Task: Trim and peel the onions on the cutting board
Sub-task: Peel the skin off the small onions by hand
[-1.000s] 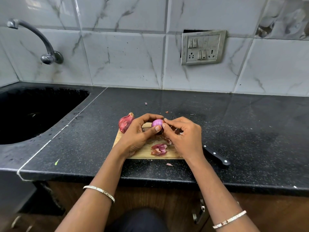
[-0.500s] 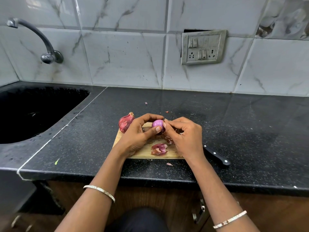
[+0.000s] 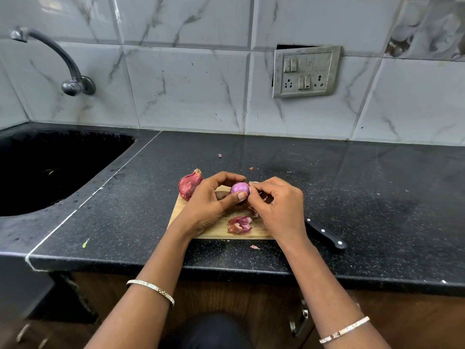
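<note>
I am looking down at a black speckled tabletop (image 3: pixel 352 187) that is running along a grey marble-tiled wall, with a dark sink (image 3: pixel 50 170) lying to the left under a curved tap (image 3: pixel 57 61). A small wooden cutting board (image 3: pixel 221 230) is sitting near the front edge, and both my hands are working just above it.

An unpeeled red onion (image 3: pixel 189 183) is resting at the board's far left corner, just beside my left wrist. A black-handled knife (image 3: pixel 325 235) is lying on the tabletop at the board's right, its blade hidden behind my right hand. A curl of loose red skin (image 3: pixel 239 224) is lying on the board between my wrists.

My left hand (image 3: pixel 214 202) is curling round a small, smooth purple onion (image 3: pixel 239 188), thumb pressing its near side and fingers arching over the top. My right hand (image 3: pixel 279 205) is touching that onion's right side, fingertips pinching there; I am judging that it is gripping a last shred of skin, though the piece itself is too small to make out.

I am judging that the peeling of this onion is nearly finished. The next move is calling for a clean pull away to the right, then setting this onion down and reaching for the unpeeled one.
</note>
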`<state>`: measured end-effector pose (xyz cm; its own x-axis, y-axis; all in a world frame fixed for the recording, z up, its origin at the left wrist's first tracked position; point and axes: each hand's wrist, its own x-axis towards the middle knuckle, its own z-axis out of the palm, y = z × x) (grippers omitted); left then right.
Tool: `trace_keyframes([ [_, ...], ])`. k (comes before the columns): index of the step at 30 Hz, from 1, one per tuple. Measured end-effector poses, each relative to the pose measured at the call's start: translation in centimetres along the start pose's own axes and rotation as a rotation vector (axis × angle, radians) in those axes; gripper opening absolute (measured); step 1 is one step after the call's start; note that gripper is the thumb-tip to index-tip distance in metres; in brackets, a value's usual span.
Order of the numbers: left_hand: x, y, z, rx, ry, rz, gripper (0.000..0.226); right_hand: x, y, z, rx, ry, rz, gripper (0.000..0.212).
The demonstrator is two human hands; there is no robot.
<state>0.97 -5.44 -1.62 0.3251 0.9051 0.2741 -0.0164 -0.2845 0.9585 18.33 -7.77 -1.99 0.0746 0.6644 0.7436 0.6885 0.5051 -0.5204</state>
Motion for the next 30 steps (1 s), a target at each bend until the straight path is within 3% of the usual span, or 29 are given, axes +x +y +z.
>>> trace_keyframes([
  [14,-0.12,0.3,0.1,-0.001,0.003,-0.002,0.039,-0.16,-0.52,-0.15,-0.109,0.04,-0.007,0.007],
  [30,-0.25,0.49,-0.19,-0.098,-0.035,-0.005,0.05,0.07,-0.07,-0.13,-0.123,0.062,0.122,0.006],
])
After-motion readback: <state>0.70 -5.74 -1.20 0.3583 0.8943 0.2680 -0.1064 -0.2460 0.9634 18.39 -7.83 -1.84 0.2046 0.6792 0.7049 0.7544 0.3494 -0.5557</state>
